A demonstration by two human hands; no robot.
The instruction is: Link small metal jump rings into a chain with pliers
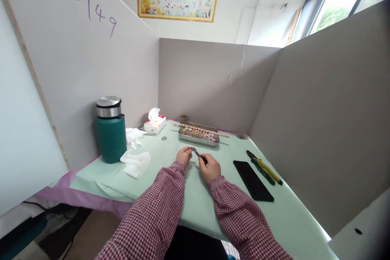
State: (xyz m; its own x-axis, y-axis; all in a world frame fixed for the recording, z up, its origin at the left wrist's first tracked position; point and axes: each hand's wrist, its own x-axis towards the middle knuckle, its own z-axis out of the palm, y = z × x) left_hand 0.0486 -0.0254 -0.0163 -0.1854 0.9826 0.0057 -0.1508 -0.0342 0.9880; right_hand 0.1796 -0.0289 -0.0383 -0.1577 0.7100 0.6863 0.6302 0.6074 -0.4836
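Note:
Over the middle of the table, my right hand is closed around a slim dark metal tool, perhaps small pliers. The tool's tip points up and left toward my left hand. My left hand is pinched at that tip; whatever sits between its fingertips is too small to make out. Just beyond both hands lies a metal tray holding many small gold and red pieces. A wooden stick lies across the tray, with a row of small pale pieces along it.
At the left stand a green thermos, crumpled tissues and a tissue pack. To the right lie a black phone and green-yellow pliers. A small round cup is at the back. Grey partitions enclose the table.

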